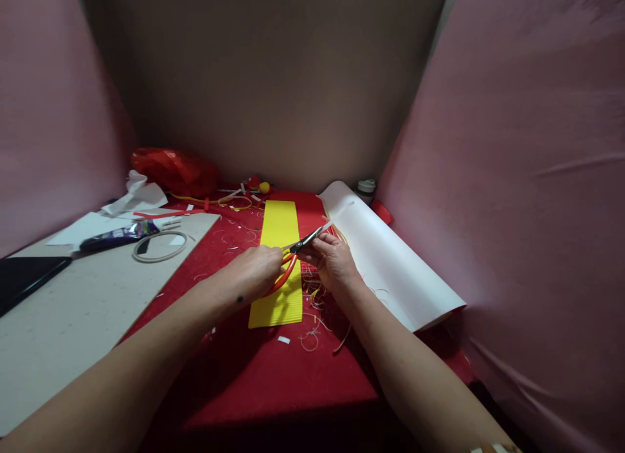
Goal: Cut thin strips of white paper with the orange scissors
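My left hand is wrapped round the handles of a pair of scissors, which have black-and-silver blades and orange and yellow grips. The blades point up and to the right, toward my right hand. Between my right fingers and thumb a thin whitish strip is pinched, right at the blade tips. Whether the blades touch it I cannot tell. Below both hands lies a ridged yellow sheet, partly covered by the left hand and scissors. Loose red and yellow thread scraps are scattered under my right hand.
A large white sheet with a curled edge lies at the right. On the left, a pale board bears a dark tube, a coiled ring and a black flat object. A red plastic bag sits behind.
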